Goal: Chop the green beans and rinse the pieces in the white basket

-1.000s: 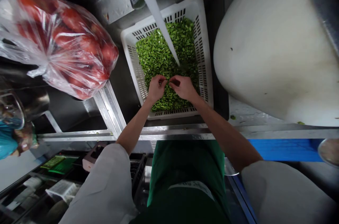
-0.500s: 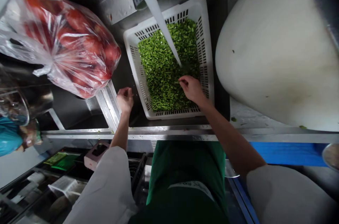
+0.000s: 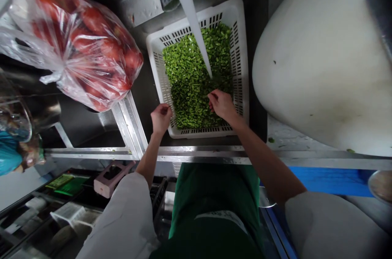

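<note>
Your right hand [image 3: 222,105] rests on the chopped green vegetables [image 3: 196,75], fingers curled into the near right of the pile; whether it grips any, can't tell. Your left hand [image 3: 161,116] sits loosely curled against the near left rim of the white basket [image 3: 239,59]. Water stream [image 3: 192,18] lands mid-pile. Bag of tomatoes [image 3: 79,43] far left; white cutting board [image 3: 321,55] right

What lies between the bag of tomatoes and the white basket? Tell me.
In the head view, between the bag of tomatoes and the white basket runs a strip of dark wet sink floor, with the steel divider rail nearer the person.
</note>
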The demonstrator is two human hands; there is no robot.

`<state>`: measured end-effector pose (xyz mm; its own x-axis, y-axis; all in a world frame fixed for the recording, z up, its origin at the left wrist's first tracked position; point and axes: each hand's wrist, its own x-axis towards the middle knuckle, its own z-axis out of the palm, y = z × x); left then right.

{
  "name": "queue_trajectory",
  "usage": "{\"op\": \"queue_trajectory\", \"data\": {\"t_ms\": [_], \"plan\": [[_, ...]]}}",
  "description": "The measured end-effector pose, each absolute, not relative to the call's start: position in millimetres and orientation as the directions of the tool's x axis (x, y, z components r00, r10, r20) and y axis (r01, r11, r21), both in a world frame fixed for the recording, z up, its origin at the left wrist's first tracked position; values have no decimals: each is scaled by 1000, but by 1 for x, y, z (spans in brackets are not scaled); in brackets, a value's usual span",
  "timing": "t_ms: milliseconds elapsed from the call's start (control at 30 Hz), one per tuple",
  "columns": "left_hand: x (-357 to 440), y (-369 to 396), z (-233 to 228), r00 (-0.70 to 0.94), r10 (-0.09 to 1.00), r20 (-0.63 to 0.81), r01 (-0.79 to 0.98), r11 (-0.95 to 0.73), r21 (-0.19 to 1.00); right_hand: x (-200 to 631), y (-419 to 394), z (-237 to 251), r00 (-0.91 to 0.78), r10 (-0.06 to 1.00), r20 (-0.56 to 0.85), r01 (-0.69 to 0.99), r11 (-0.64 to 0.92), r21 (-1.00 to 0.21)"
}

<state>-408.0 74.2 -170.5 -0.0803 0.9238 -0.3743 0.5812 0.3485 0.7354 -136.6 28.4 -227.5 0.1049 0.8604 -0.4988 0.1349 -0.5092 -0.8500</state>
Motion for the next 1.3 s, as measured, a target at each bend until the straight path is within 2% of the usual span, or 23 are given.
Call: {"op": "queue_trajectory", "data": {"t_ms": [67, 167, 267, 400, 500, 667, 767, 900, 1000, 1167, 1233, 1300], "plan": [[-384, 72, -177, 73, 916, -394, 577, 283, 766, -145, 29, -216, 48, 873, -486, 229, -483, -845], [-357, 73, -183, 351, 864, -360, 593, 93, 800, -155, 30, -202, -24, 898, -439, 377, -398, -836], [-342, 78, -183, 553, 777, -301, 577, -97, 811, -157, 30, -199, -53, 908, -416, 421, -358, -834], [-336, 81, -180, 638, 734, -234, 569, -245, 785, -155, 28, -202, -58, 916, -396, 450, -330, -830], [-329, 80, -181, 629, 751, -202, 556, -252, 792, -158, 25, -205, -57, 927, -370, 471, -301, -829], [-305, 83, -181, 474, 842, -257, 555, -59, 830, -162, 19, -211, 74, 957, -280, 534, -275, -800], [-294, 86, -174, 410, 789, -457, 515, 213, 830, -155, 15, -216, 51, 982, -182, 619, -174, -766], [-289, 87, -157, 379, 551, -743, 367, 648, 667, -141, 8, -217, -91, 995, -47, 721, 34, -692], [-288, 88, -143, 375, 370, -850, 260, 838, 479, -133, 1, -214, -164, 984, 68, 733, 168, -659], [-283, 83, -137, 393, 93, -915, 200, 962, 184, -118, -8, -206, -273, 933, 235, 710, 360, -605], [-281, 70, -143, 430, -18, -903, 181, 981, 67, -108, -3, -199, -251, 930, 267, 702, 365, -611], [-280, 51, -150, 438, -85, -895, 170, 985, -10, -100, 9, -191, -145, 951, 272, 699, 293, -653]]}}
